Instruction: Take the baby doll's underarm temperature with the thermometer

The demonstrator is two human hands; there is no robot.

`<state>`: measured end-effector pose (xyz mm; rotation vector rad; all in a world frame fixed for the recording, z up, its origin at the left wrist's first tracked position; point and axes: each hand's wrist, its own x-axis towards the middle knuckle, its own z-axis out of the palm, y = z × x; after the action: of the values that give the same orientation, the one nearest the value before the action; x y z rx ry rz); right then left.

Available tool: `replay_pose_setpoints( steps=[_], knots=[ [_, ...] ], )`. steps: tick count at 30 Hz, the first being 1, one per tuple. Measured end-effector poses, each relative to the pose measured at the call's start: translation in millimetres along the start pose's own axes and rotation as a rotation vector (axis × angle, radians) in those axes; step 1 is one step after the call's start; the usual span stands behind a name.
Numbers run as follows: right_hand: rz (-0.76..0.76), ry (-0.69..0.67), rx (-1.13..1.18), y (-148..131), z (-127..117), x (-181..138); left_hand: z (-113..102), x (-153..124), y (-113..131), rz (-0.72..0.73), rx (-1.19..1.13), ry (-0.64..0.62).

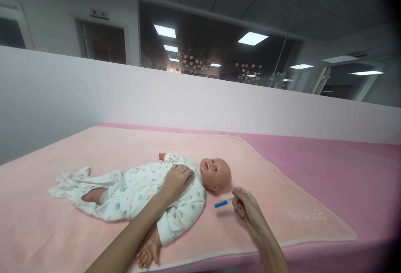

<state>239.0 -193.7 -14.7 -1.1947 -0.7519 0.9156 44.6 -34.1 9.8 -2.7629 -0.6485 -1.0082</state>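
A baby doll lies on its back, its head to the right, in a white patterned romper. My left hand is on the doll's upper chest, fingers bent and closed at the collar; the fingertips are partly hidden. To the right of the doll's head, my right hand pinches a slim thermometer. Its blue end points left toward the doll's shoulder, and its pale clear end shows above the fingers. The thermometer is apart from the doll.
Beneath the doll spreads a light pink blanket with a pale edge, over a darker pink surface. A low white partition runs along the back. Behind it are a large window and a doorway.
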Motion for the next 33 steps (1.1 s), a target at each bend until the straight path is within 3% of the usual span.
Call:
replay_pose_setpoints(
  steps=[5,9,14,18,22,25,27,31,33],
  knots=[
    [0.099,-0.086,-0.029,16,-10,7,3,1,1,-0.035,-0.047,-0.004],
    [0.087,-0.016,-0.215,18,-14,11,2,0,0,-0.121,-0.159,-0.019],
    [-0.062,0.032,-0.581,24,-28,18,1,1,-1,-0.214,-0.263,-0.038],
    [-0.094,0.074,-0.909,21,-33,21,0,2,-2,-0.267,-0.300,-0.067],
    [-0.237,0.206,-1.112,15,-30,16,0,3,-3,-0.284,-0.282,-0.080],
    [-0.389,0.310,-1.103,7,-11,14,-1,3,-4,-0.296,-0.297,-0.083],
    [-0.518,0.308,-1.046,1,15,18,-2,3,-5,-0.312,-0.337,-0.074],
    [-0.887,0.114,-0.981,-1,87,44,-2,3,-11,-0.384,-0.467,-0.053],
    [-0.980,0.011,-0.981,6,115,58,0,2,-16,-0.404,-0.560,-0.029]
  ],
)
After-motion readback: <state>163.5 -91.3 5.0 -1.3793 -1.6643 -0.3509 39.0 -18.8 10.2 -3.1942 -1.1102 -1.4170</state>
